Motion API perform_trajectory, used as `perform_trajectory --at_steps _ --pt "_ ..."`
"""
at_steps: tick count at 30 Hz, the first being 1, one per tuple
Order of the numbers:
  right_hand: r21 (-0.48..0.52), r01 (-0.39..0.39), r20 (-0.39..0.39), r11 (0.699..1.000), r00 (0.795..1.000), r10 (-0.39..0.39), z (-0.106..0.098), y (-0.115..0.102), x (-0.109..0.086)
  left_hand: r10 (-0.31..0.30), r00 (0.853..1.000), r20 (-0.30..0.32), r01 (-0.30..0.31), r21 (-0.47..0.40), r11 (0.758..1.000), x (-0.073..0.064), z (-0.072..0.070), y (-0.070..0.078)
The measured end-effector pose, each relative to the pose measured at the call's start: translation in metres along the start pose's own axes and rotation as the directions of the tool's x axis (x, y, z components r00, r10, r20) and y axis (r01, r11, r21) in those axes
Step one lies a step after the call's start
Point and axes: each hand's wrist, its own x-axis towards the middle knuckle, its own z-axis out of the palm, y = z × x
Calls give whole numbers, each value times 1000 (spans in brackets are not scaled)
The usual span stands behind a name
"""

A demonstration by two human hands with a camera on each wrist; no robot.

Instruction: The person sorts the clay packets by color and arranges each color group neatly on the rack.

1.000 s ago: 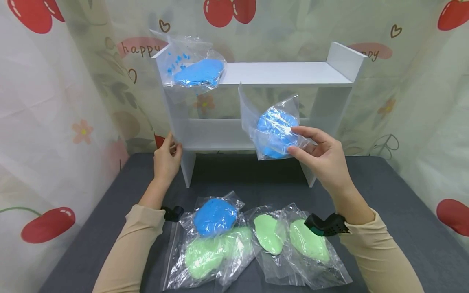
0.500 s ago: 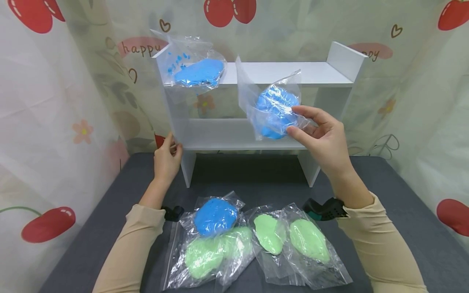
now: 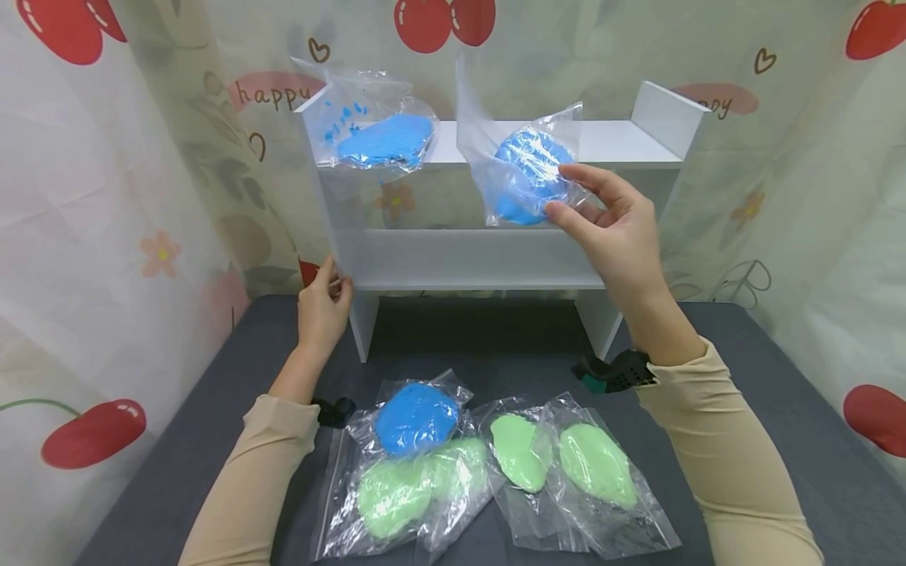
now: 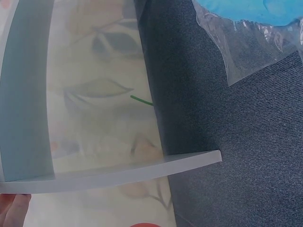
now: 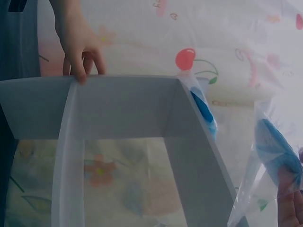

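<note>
My right hand pinches a clear plastic bag of blue foam clay between thumb and fingers. It is held up in front of the top board of a white shelf. In the right wrist view, part of this bag shows at the right edge beside the fingers. My left hand grips the shelf's left side panel at middle-board height; the right wrist view shows its fingers at the panel edge. Another bag of blue clay, with small blue crumbs, lies on the left end of the top board.
On the dark table, in front of the shelf, lies a bag of blue clay on a bag of green clay. To their right are two more green bags, one with an oval lump. A patterned curtain hangs behind.
My right hand has raised the bag of blue clay from in front of the middle board to the top board's height. My left hand and the bags on the table have stayed put.
</note>
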Motion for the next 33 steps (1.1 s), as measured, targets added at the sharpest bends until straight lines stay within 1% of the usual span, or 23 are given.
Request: perform_trajectory --at_steps 6,11,17,24,31,33 --pt "21 -24 -35 999 999 25 4 -1 12 -8 1000 -2 8 0 1000 0 0 1" --pt "35 -15 -59 999 998 17 8 -1 24 -10 1000 1 10 -4 1000 1 0 2" --pt "59 -21 -71 998 997 26 14 -1 36 -16 1000 5 16 4 1000 0 0 2" --pt "32 -3 -88 999 996 5 22 -7 48 -13 1000 4 13 1 1000 0 -1 2" --pt "28 14 -89 999 996 -11 30 -14 61 -23 1000 2 23 -10 1000 1 0 2" --pt "0 13 -85 1000 996 -13 32 -13 64 -23 1000 0 23 -8 1000 0 0 2"
